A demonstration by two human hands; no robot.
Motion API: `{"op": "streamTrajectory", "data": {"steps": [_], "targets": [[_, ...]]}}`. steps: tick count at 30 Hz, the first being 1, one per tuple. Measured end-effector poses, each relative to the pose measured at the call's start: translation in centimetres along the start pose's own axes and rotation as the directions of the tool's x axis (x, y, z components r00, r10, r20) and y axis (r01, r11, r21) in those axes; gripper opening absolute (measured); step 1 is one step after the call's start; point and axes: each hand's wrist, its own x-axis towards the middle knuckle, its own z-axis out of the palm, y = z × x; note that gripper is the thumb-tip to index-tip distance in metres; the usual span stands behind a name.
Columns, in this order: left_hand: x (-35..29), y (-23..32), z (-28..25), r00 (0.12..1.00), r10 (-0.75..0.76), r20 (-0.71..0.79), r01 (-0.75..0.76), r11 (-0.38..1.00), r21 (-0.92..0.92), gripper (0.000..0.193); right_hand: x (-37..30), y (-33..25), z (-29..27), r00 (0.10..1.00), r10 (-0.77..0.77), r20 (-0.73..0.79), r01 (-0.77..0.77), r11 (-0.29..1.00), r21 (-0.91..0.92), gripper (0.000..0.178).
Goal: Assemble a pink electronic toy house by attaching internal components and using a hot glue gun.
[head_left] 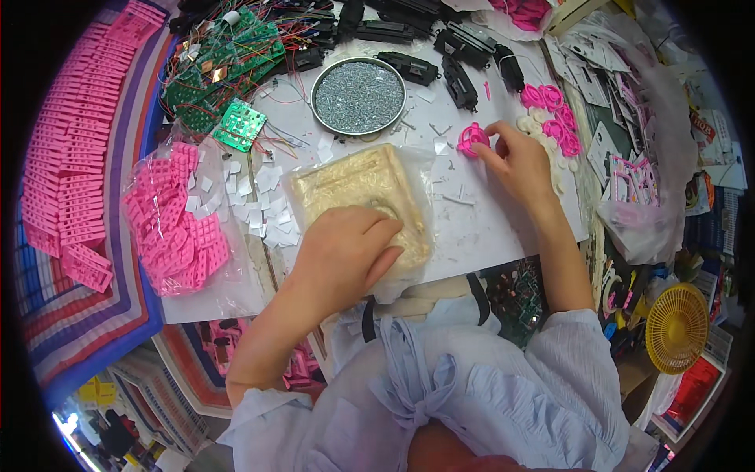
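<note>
In front of me lies a tan, padded block (pixel 346 181) wrapped in clear plastic. My left hand (pixel 342 256) rests on it with curled fingers. A small cream, rounded edge (pixel 384 211) shows beside those fingertips; what they hold is mostly hidden. Right of the block, my right hand (pixel 515 161) pinches a pink ring-shaped plastic part (pixel 472 140) between thumb and forefinger, just above the white work surface. Next to this hand are more pink ring-shaped parts (pixel 560 118) and a row of cream ones (pixel 543 141).
A round tin of small screws (pixel 359 96) stands beyond the block. Wired green circuit boards (pixel 241 124) and black plastic housings (pixel 409 67) lie at the back. Left are white paper squares (pixel 255 208), a bag of pink keypads (pixel 177 228) and stacked pink panels (pixel 82 134).
</note>
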Motion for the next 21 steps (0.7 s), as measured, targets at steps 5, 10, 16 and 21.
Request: {"op": "streamTrajectory", "data": {"steps": [5, 10, 16, 21], "targets": [[-0.3, -0.6, -0.2, 0.99, -0.074, -0.12, 0.07, 0.997, -0.039, 0.026, -0.3, -0.5, 0.8, 0.994, -0.113, -0.008, 0.112, 0.975, 0.194, 0.013], [-2.5, -1.3, 0.3, 0.942, -0.151, -0.299, 0.144, 0.988, -0.047, 0.034, -0.9, -7.2, 2.6, 0.723, -0.687, 0.08, 0.643, 0.71, 0.287, 0.015], [-5.0, -1.5, 3.9, 0.987, -0.075, -0.143, 0.079, 0.997, 0.026, 0.043, -0.1, -10.1, 6.5, 0.59, -0.794, 0.144, 0.781, 0.607, 0.147, 0.017], [-5.8, -0.8, 4.6, 0.991, -0.079, -0.104, 0.095, 0.983, 0.154, 0.05, -1.4, -10.8, 7.0, 0.669, -0.722, 0.174, 0.729, 0.684, 0.034, 0.016]]}}
